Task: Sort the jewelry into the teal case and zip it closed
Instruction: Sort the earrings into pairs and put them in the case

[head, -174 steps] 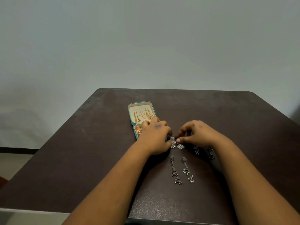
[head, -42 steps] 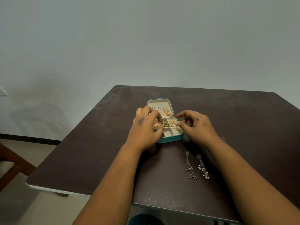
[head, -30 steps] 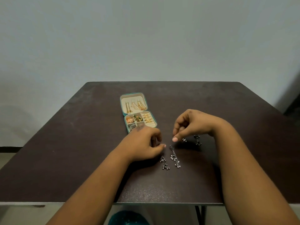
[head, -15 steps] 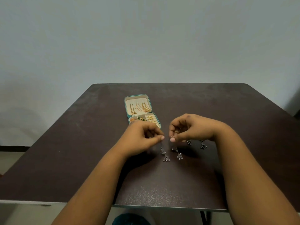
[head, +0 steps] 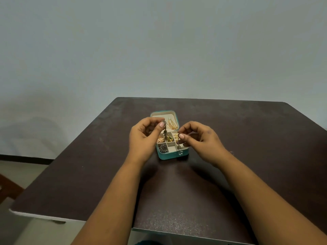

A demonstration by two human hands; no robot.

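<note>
— Holding what, exactly, over the teal case [head: 169, 155]?

— Each hand has one long silver drop earring. The left hand [head: 143, 138], just left of frame centre, has its thumb and forefinger pinched together on the top of the left earring [head: 165, 129], which hangs down in front of the open lid and into the tray. The right hand [head: 201, 138], just right of centre, pinches the right earring [head: 179, 143] the same way; its beaded end dangles past the case's near right corner.

— And the case itself?

— Open, sitting on the dark brown desk [head: 247, 138] at mid-frame, between the two hands. The cream-lined lid [head: 162, 114] stands up at the far side, with gold chains [head: 172, 125] against its lining. The tray is split into small compartments: gold pieces [head: 161, 139] at the back left, a green-and-gold piece [head: 170, 138] beside them, dark silver jewelry [head: 162, 148] in the near left one.

— The other fingers?

— Curled loosely behind each pinch; whether they touch anything I cannot tell.

— Anything else in the frame?

— A plain pale wall [head: 159, 50] fills the upper half, and a strip of dark skirting [head: 26, 159] runs along the left edge above the floor [head: 23, 172]
</note>
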